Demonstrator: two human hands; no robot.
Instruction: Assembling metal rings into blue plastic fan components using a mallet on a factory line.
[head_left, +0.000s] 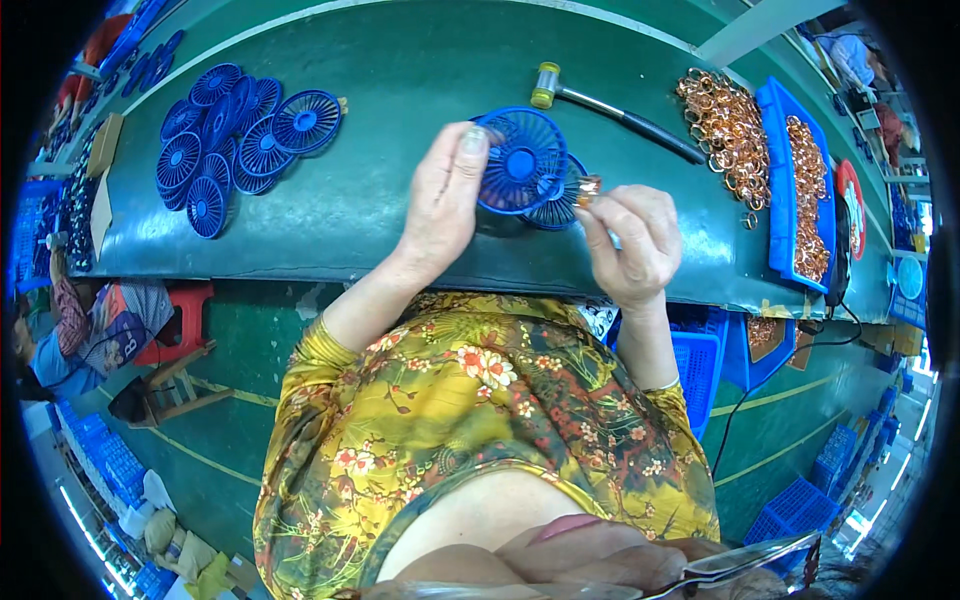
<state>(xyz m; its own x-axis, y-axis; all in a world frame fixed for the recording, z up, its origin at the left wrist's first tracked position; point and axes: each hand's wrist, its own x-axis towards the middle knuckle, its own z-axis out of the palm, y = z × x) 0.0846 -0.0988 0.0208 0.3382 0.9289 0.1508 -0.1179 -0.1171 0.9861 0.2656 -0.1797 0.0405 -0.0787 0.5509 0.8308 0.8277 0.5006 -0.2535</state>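
Observation:
My left hand (440, 195) grips a round blue plastic fan grille (522, 160) by its left rim, thumb on top. The grille is held above the green table, its solid centre facing up. Partly hidden beneath it is a second blue grille (556, 208). Just right of both, my right hand (635, 242) is closed in a pinch on a small copper-coloured metal ring (588, 188). The ring is close to the grilles' right edge; whether it touches them I cannot tell.
A heap of blue grilles (205, 150) lies on the table (400, 80) at the left. Beyond my hands is a mallet (630, 122) with a yellow-ended head. To the right are loose copper-coloured rings (728, 135) and a blue tray (776, 205) holding more. A person sits at far left.

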